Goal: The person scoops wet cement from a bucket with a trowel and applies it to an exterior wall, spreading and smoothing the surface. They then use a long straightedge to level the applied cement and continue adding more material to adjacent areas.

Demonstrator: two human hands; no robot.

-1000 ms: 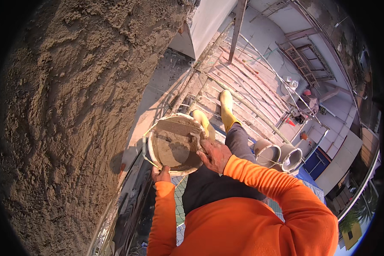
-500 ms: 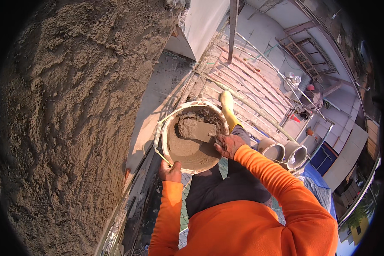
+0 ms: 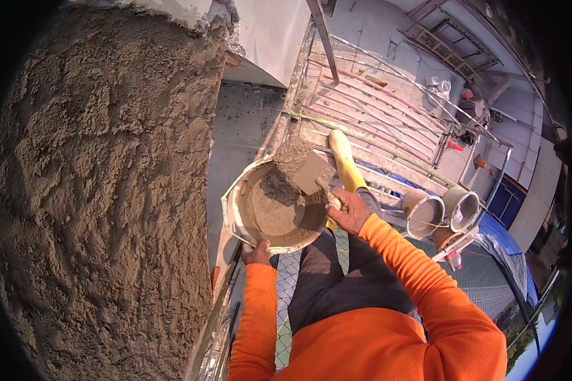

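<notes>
My left hand [image 3: 256,253] grips the near rim of a round bucket [image 3: 232,213], its fingers curled over the edge. Wet grey-brown mortar [image 3: 276,209] lies inside the bucket. In my right hand [image 3: 351,213] is the handle of a trowel [image 3: 316,174], held above the bucket's far right side. A thick heap of mortar [image 3: 292,154] sits on the far end of the blade and overhangs the rim. To my left rises a wall [image 3: 108,190] coated in rough, wet mortar.
Below are my yellow boots [image 3: 341,149] on scaffold planks. Two more buckets [image 3: 424,216] [image 3: 462,208] stand at right. Scaffold poles [image 3: 388,146] cross the platform, and wire mesh [image 3: 289,276] shows beneath. A white wall corner [image 3: 270,44] juts out ahead.
The trowel has lifted from inside the bucket with mortar on its blade, toward the far rim. The bucket now tilts more. My view has shifted, showing the wall's upper edge.
</notes>
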